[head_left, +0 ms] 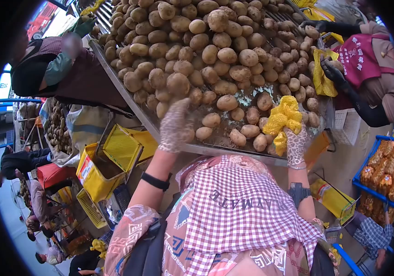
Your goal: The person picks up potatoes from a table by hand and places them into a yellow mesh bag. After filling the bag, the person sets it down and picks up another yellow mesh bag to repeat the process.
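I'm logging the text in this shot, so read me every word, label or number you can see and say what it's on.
"LAYMATE": upside down on the checked apron; a fold hides its start.
White characters on the co-worker's red vest: too small to read.
Label on the yellow crate: blurred.
Yellow net bag in the right hand: no text.

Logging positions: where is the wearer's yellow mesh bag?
Head view, right of centre: yellow mesh bag bunched in the right hand, over the nearest potatoes.
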Available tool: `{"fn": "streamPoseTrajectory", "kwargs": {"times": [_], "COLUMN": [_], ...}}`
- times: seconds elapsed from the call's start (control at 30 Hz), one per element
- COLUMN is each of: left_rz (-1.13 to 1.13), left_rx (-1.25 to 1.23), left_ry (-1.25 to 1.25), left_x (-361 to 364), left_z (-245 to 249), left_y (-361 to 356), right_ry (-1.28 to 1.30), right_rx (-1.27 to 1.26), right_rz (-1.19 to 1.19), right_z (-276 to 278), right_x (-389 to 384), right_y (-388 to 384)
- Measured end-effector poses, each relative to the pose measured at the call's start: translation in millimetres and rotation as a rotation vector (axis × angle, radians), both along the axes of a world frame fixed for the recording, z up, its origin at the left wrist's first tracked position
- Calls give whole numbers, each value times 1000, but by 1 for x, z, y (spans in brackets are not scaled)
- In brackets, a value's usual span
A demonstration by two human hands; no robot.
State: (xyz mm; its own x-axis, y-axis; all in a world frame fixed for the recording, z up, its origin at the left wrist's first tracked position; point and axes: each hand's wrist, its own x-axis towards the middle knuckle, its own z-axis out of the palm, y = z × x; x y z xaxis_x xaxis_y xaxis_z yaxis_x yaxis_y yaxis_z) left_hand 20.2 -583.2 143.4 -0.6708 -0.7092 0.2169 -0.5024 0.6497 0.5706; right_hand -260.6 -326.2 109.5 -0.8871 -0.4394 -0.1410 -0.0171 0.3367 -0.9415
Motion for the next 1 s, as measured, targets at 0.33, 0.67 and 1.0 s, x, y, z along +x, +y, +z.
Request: {"fn": "streamPoseTrajectory", "kwargs": {"times": [0.33, 0.67, 1.0], "left_rz": [-272, -534, -386], "left_rx": [-97, -148, 508], "left_ry": [-211, 192, 398], "left_x": [-105, -89, -85], "left_z": [-34, -20, 7], "left_y": [33, 18, 24], "right_ry": [227, 257, 115], "right_rx": [102, 461, 349], "right_rz": [77, 277, 209], "right_z": [-1, 25, 54], "right_x": [18, 5, -6], "right_y": [10, -43, -59]}}
